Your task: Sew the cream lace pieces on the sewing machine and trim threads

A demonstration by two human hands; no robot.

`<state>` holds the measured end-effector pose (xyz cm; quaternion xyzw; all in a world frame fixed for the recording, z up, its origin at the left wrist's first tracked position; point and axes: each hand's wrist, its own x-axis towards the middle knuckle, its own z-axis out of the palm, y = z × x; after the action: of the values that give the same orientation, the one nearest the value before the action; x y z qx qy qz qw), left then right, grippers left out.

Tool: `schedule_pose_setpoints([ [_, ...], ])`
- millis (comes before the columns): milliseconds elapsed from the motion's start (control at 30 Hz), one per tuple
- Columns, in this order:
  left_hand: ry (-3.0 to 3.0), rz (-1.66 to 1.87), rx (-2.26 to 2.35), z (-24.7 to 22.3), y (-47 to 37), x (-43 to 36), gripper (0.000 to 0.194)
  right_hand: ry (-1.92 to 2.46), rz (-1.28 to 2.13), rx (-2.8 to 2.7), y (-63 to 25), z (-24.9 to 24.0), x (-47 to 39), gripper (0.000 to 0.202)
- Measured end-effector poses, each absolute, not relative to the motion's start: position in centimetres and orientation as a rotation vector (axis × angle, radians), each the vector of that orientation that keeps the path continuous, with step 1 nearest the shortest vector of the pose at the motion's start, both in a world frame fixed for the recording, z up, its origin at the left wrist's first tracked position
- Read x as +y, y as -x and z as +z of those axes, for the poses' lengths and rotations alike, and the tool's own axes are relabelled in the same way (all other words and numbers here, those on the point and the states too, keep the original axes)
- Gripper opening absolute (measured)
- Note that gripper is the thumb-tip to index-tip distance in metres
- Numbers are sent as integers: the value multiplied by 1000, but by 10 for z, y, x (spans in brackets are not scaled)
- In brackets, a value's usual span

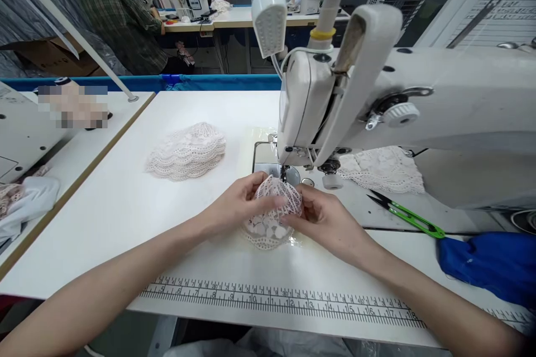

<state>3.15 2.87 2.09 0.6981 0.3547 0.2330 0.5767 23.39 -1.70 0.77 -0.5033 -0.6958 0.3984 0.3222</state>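
Observation:
A cream lace piece [268, 228] lies below the needle area of the white sewing machine [352, 100], its upper edge close to the presser foot [283, 172]. My left hand [247, 201] grips its left side, thumb stretched across the top and fingers behind. On the right edge, my right hand [322, 215] pinches the lace between thumb and fingers. Left of my hands rests a stack of lace pieces [188, 150]. More lace [381, 170] lies under the machine arm. Whether the needle is in the lace cannot be made out.
Green thread snips [406, 215] lie right of my right hand, near a blue cloth [489, 268]. A ruler strip [268, 301] runs along the table's front edge. Another machine [25, 128] stands at left. A person [121, 22] works at a table behind.

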Motion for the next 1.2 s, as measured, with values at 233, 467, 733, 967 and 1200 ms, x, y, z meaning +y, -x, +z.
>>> schedule_pose_setpoints([
  [233, -1517, 468, 856, 20, -29, 32, 15, 1392, 1245, -1636, -243, 9, -12, 21],
  [467, -1412, 440, 847, 18, -24, 35, 20, 1368, 1246, -1593, -245, 7, -11, 24],
  [733, -1295, 400, 924, 26, -26, 37, 20, 1373, 1355, -1429, -246, 7, -9, 30],
  [967, -1244, 409, 916, 25, -26, 33, 16, 1294, 1619, -1183, -241, 20, -9, 34],
  [1200, -1896, 577, 923, 16, -33, 22, 16, 1233, 1413, -1320, -235, 11, -18, 19],
])
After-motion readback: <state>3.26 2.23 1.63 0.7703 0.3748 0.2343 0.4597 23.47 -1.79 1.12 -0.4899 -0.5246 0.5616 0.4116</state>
